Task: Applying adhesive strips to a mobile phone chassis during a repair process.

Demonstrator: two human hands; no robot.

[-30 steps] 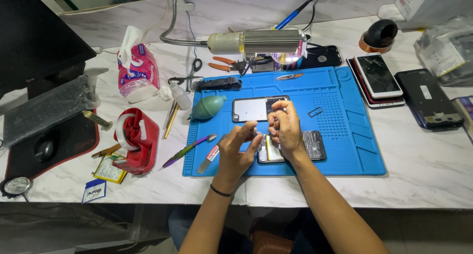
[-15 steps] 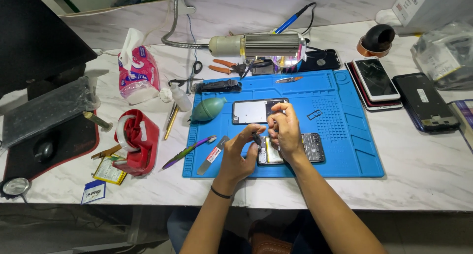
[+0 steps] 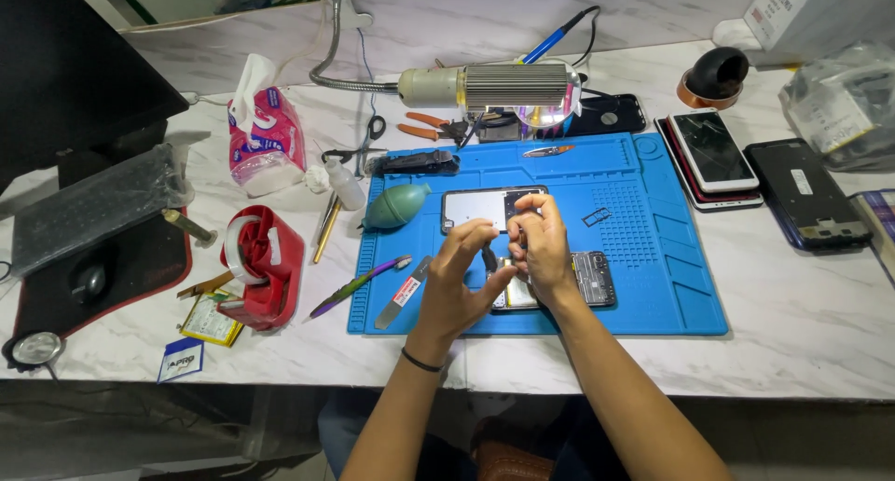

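Your marble surface carries a blue repair mat, and both your hands meet above its middle. Directly beneath them lies an opened phone with its circuit boards showing, its right end reaching out past your right hand. Just beyond your fingertips sits a detached phone back panel, lying flat. Your left hand is partly curled, thumb and fingers spread a little, touching the right hand; whether it grips anything cannot be told. Your right hand is closed, fingertips pinched together over a small dark tool that points down between the two hands toward the phone. To the left of your left hand rest a green air blower, a purple-handled tool and a flat metal pry tool.
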